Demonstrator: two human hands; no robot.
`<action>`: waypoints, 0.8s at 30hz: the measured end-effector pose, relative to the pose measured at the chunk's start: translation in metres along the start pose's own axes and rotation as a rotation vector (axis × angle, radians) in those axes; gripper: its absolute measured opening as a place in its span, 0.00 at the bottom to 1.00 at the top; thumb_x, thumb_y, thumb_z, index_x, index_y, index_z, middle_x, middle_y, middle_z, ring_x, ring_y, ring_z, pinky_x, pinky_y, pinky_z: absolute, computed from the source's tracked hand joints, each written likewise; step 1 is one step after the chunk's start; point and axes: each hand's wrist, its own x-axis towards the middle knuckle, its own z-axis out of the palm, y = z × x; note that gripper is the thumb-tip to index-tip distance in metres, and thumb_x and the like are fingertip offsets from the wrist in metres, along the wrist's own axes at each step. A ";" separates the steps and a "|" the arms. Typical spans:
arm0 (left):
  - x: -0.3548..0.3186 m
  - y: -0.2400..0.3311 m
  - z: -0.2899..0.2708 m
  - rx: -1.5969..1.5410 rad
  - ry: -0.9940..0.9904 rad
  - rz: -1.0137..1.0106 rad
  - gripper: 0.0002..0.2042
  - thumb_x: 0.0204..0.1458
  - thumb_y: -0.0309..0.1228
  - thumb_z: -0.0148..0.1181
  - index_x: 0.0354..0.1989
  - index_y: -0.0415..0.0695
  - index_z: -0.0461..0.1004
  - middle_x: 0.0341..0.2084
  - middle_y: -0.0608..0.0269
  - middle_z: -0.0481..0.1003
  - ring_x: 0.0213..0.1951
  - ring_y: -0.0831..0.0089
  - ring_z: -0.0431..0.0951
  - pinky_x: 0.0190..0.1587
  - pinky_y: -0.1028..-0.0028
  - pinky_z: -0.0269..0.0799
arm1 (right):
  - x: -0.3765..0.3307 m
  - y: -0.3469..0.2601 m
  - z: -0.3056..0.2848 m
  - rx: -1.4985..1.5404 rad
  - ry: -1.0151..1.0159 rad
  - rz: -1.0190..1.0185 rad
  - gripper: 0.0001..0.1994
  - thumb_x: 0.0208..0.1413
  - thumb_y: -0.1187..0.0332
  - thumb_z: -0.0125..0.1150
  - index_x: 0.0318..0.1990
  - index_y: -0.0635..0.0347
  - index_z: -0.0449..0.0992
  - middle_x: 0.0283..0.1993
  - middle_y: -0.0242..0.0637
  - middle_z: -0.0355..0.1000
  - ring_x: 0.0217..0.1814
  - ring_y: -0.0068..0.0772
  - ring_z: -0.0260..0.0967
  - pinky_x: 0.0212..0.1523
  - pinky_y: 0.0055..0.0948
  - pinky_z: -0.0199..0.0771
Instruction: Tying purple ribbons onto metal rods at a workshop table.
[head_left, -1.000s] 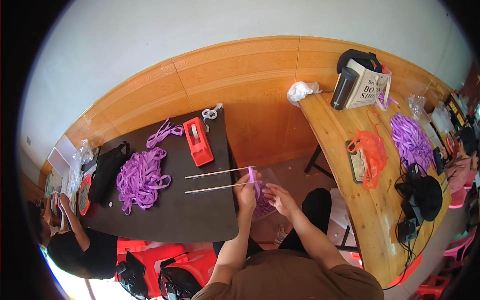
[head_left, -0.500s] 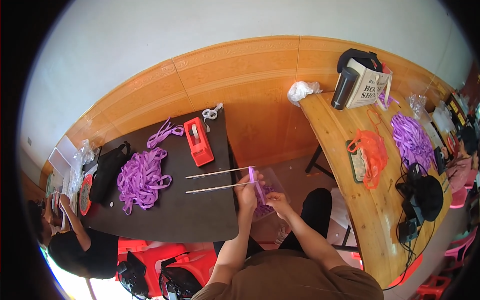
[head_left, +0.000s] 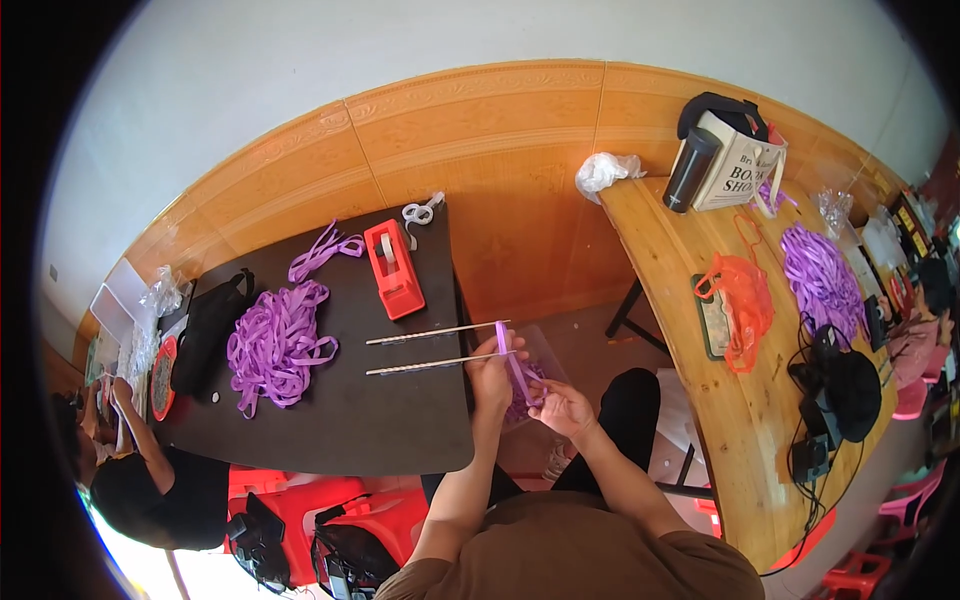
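Two thin rods (head_left: 430, 365) reach side by side from over the dark table past its right edge. A purple ribbon (head_left: 503, 343) spans their right ends and hangs down toward me. My left hand (head_left: 488, 382) is closed around the ribbon by the end of the nearer rod; its fingertips are partly hidden. Lower and to the right, my right hand (head_left: 563, 410) has its palm turned up and pinches the ribbon's hanging part between thumb and fingers. Under both hands stands a clear plastic bin (head_left: 543, 352) with purple ribbon inside.
On the dark table (head_left: 400, 440) lie a purple ribbon heap (head_left: 280, 345), a red tape dispenser (head_left: 394, 270), white-handled scissors (head_left: 420, 212) and a black bag (head_left: 212, 335). The wooden table (head_left: 735, 450) at right holds an orange plastic bag (head_left: 742, 310) and a tumbler (head_left: 690, 170). Another person (head_left: 160, 495) sits at left.
My right hand has turned its palm upward and shifted slightly right, drawing the ribbon aslant. My left hand stays at the rod ends. The whole view has shifted a little.
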 end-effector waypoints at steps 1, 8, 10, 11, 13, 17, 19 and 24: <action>0.000 0.000 0.001 -0.010 -0.010 0.005 0.09 0.53 0.28 0.57 0.39 0.36 0.74 0.28 0.56 0.77 0.25 0.69 0.77 0.30 0.76 0.74 | -0.002 0.000 0.001 0.000 0.002 0.003 0.12 0.55 0.69 0.50 0.45 0.57 0.76 0.45 0.36 0.73 0.45 0.31 0.66 0.45 0.37 0.60; 0.000 0.000 0.001 -0.003 -0.004 -0.011 0.10 0.53 0.29 0.57 0.39 0.36 0.74 0.28 0.56 0.77 0.25 0.70 0.77 0.30 0.76 0.74 | -0.005 0.006 0.000 -0.074 0.161 -0.077 0.08 0.51 0.77 0.55 0.39 0.63 0.77 0.34 0.36 0.74 0.36 0.30 0.70 0.36 0.32 0.65; 0.001 0.000 0.001 -0.005 -0.010 -0.004 0.09 0.53 0.29 0.57 0.39 0.36 0.75 0.28 0.56 0.77 0.25 0.70 0.77 0.29 0.77 0.74 | -0.003 0.007 -0.002 -0.105 0.176 -0.091 0.08 0.50 0.79 0.56 0.37 0.63 0.77 0.33 0.35 0.74 0.35 0.29 0.70 0.34 0.29 0.65; 0.001 0.000 0.001 -0.005 -0.009 -0.004 0.09 0.53 0.29 0.57 0.39 0.36 0.75 0.28 0.56 0.77 0.25 0.70 0.77 0.29 0.77 0.74 | -0.001 0.008 -0.001 -0.135 0.190 -0.106 0.07 0.48 0.80 0.58 0.36 0.63 0.77 0.32 0.35 0.74 0.33 0.28 0.70 0.31 0.27 0.65; 0.001 0.000 0.000 -0.001 -0.005 -0.004 0.09 0.53 0.28 0.57 0.39 0.36 0.75 0.27 0.56 0.77 0.25 0.70 0.77 0.29 0.77 0.74 | 0.001 0.011 0.000 -0.254 0.238 -0.146 0.07 0.47 0.80 0.59 0.34 0.63 0.77 0.30 0.34 0.73 0.30 0.26 0.69 0.29 0.24 0.64; 0.000 0.000 0.003 0.005 -0.026 0.003 0.09 0.52 0.28 0.58 0.39 0.36 0.75 0.27 0.57 0.77 0.25 0.71 0.77 0.29 0.77 0.74 | 0.007 0.015 -0.004 -0.794 0.372 -0.213 0.06 0.44 0.80 0.58 0.32 0.65 0.76 0.27 0.32 0.72 0.27 0.21 0.67 0.26 0.18 0.62; 0.000 0.000 0.004 0.026 0.006 0.016 0.10 0.51 0.27 0.58 0.38 0.34 0.75 0.27 0.56 0.77 0.25 0.72 0.76 0.30 0.78 0.72 | 0.013 0.017 -0.007 -0.941 0.389 -0.245 0.06 0.43 0.80 0.58 0.31 0.64 0.75 0.26 0.30 0.71 0.27 0.19 0.66 0.26 0.16 0.62; -0.004 -0.002 -0.003 0.101 0.011 0.061 0.09 0.52 0.27 0.57 0.39 0.35 0.75 0.27 0.57 0.77 0.26 0.73 0.76 0.30 0.79 0.72 | 0.009 0.011 0.000 -0.910 0.287 -0.018 0.08 0.41 0.75 0.59 0.32 0.64 0.76 0.25 0.29 0.71 0.25 0.17 0.66 0.26 0.16 0.63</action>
